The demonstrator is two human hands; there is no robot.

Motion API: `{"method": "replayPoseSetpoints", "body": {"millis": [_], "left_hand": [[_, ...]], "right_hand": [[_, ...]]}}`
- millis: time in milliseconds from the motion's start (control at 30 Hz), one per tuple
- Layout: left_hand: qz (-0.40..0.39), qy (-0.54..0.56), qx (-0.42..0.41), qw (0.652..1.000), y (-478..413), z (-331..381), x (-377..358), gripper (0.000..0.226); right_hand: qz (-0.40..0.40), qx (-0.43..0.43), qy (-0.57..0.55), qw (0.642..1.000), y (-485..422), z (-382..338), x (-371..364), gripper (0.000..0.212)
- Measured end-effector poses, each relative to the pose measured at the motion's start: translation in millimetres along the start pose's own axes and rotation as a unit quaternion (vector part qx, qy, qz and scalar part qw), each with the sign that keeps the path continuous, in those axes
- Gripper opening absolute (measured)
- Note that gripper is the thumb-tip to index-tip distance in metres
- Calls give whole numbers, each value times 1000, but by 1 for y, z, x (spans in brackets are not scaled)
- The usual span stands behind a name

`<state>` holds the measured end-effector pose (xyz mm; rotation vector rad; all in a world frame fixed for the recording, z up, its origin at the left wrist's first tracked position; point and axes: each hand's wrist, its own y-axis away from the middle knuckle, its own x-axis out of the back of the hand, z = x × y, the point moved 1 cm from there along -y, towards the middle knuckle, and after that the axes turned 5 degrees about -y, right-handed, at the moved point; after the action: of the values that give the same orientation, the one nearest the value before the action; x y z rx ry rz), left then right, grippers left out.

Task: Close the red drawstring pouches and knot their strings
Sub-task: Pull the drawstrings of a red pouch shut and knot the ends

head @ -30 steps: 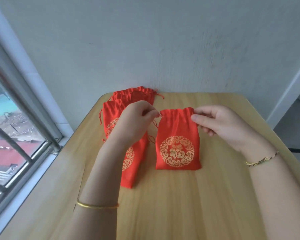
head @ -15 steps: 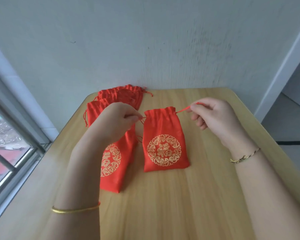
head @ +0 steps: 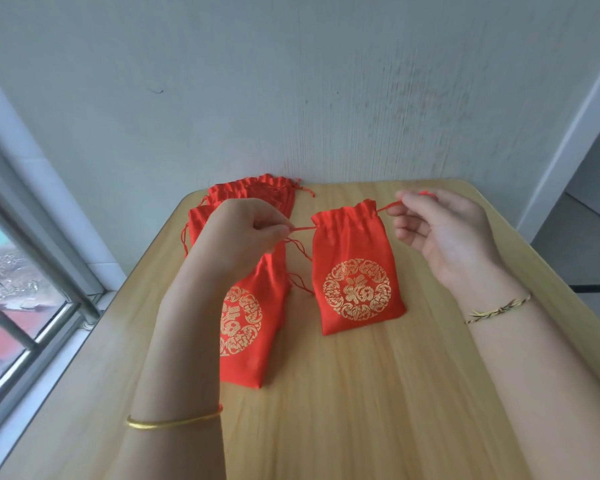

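Scanning from the window point(head: 32, 271) side: a pile of red pouches point(head: 250, 323) lies overlapped on the wooden surface point(head: 361, 410), mouths toward the wall, loose cords trailing. The left hand point(head: 236, 237) hovers over that pile, thumb and forefinger pinching the left string point(head: 303, 229). The single pouch point(head: 357, 271) lies flat just right of the pile, its mouth gathered into pleats, with no knot to be seen. The right hand point(head: 444, 233) pinches the right string point(head: 390, 205) at the fingertips, its other fingers loosely curled.

Risks, as judged:
- Uneven pull: the pouch looks light and nothing pins it, so a stronger tug on one side would likely drag it sideways rather than cinch it.
- The pile's stray cords lie near the left string and may get caught up in the knot.
- Thin cord held only at the fingertips may slip once the ends cross.

Materials: the cloth is smooth with a satin-like sheen and a round gold printed emblem. Each pouch is a flat rectangle, ruffled at the top. The cords are thin and twisted. The surface is pale wood grain with a rounded corner.
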<state>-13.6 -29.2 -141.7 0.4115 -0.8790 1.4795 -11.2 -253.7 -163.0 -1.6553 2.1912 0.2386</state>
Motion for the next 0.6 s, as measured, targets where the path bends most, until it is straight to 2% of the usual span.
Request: {"method": "replayPoseSetpoints", "body": {"millis": [200, 333, 400, 433, 467, 533, 600], "left_hand": [[40, 17, 18, 999, -2, -5, 1, 14], [61, -47, 27, 997, -3, -4, 0, 14], [59, -61, 26, 996, -3, -4, 0, 22], [59, -50, 26, 997, -4, -4, -1, 27], [69, -21, 31, 997, -5, -4, -1, 31], [123, 71, 60, 988, -7, -6, 1, 37], [175, 150, 93, 969, -8, -9, 2, 39]], "right_hand": [[-14, 69, 114, 991, -1, 2, 5, 7], [6, 171, 287, 943, -2, 4, 9, 12], [18, 192, 334, 922, -4, 5, 11, 16], [24, 185, 326, 927, -4, 4, 12, 18], [33, 157, 280, 947, -6, 3, 13, 19], [64, 58, 127, 988, -8, 0, 17, 18], [105, -26, 17, 994, -10, -1, 21, 18]]}}
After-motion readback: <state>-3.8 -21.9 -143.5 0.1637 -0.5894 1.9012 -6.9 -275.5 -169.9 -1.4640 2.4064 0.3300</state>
